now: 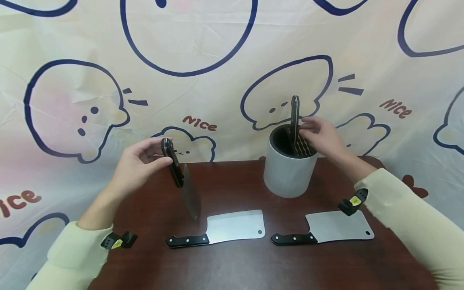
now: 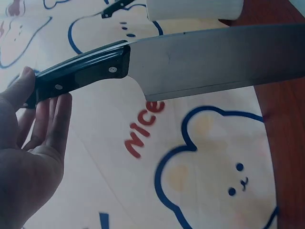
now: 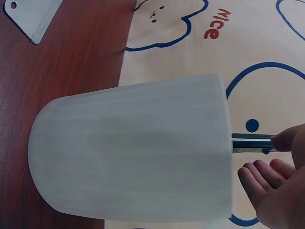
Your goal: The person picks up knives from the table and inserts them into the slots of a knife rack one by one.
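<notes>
My left hand pinches the end of a kitchen knife's black riveted handle between thumb and fingers. Its wide blade points down toward the table in the head view. At the right, a pale round knife holder with a dark ridged insert stands upright. Another knife's black handle sticks up out of it, the blade hidden inside. My right hand is beside that handle above the rim. In the right wrist view its thumb overlaps the handle while the other fingers extend loosely apart from it.
Two cleavers with black handles lie flat on the brown table: one cleaver at the middle, the other cleaver to the right, in front of the holder. A patterned cloth hangs behind the table.
</notes>
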Demonstrator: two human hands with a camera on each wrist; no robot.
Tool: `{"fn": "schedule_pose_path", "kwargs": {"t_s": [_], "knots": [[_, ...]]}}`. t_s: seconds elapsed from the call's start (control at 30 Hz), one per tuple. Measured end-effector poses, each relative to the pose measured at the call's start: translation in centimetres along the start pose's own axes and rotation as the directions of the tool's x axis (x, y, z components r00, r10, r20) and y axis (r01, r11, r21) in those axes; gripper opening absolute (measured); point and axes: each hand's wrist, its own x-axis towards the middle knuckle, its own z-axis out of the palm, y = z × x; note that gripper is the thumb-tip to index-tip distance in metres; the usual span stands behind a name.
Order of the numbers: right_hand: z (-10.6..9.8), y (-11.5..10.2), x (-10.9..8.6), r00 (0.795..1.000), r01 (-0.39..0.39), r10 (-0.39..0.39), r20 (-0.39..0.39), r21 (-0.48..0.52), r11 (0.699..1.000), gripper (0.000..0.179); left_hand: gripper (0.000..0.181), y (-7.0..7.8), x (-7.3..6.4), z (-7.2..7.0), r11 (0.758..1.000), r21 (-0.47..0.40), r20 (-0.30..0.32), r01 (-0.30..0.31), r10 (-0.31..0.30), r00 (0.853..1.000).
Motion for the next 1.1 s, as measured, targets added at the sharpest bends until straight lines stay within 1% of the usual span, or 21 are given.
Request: {"fn": "schedule_pose_path", "kwargs": {"t_s": [0.17,0.33,0.4,0.5,0.57,0.63,0.83,0.93,1.1], "knots": [[-1.0,-0.5,-0.8,0.999,0.033,-0.033,0.002,-0.008,0.999,0.049,0.046,1.6,0.8,1.0,0.999,0.030,0.022,0.040,-0.041,0.999],[-1.8,-0.9,-1.5,0.998,0.058,-0.058,0.000,-0.022,0.998,0.051,0.046,3.0,1.7,2.2,0.998,0.042,0.037,0.041,-0.042,0.998],[-2.1,-1.1,-1.8,0.998,0.070,-0.070,-0.007,-0.027,0.997,0.052,0.046,3.4,2.1,2.7,0.997,0.064,0.049,0.045,-0.049,0.998],[-2.4,-1.4,-2.4,0.997,0.080,-0.081,-0.018,-0.035,0.996,0.054,0.049,4.0,2.6,3.4,0.993,0.091,0.062,0.074,-0.080,0.995],[-2.3,-1.6,-2.7,0.996,0.085,-0.086,-0.023,-0.046,0.995,0.053,0.051,4.2,3.0,3.9,0.991,0.102,0.068,0.092,-0.099,0.993],[-2.2,-2.0,-3.0,0.996,0.088,-0.088,-0.017,-0.041,0.995,0.053,0.052,4.4,3.3,4.5,0.991,0.094,0.071,0.099,-0.106,0.992],[-1.6,-3.0,-3.8,0.994,0.107,-0.107,0.023,0.005,0.994,0.052,0.053,4.8,4.3,6.2,0.996,0.046,0.079,0.082,-0.085,0.993],[-1.1,-3.4,-4.0,0.990,0.132,-0.133,0.038,0.029,0.991,0.050,0.052,5.3,4.6,6.9,0.998,0.023,0.083,0.063,-0.065,0.994],[0.1,-4.0,-4.5,0.981,0.177,-0.183,0.063,0.082,0.981,0.046,0.051,6.0,5.1,8.1,0.999,0.016,0.083,0.028,-0.029,0.996]]}}
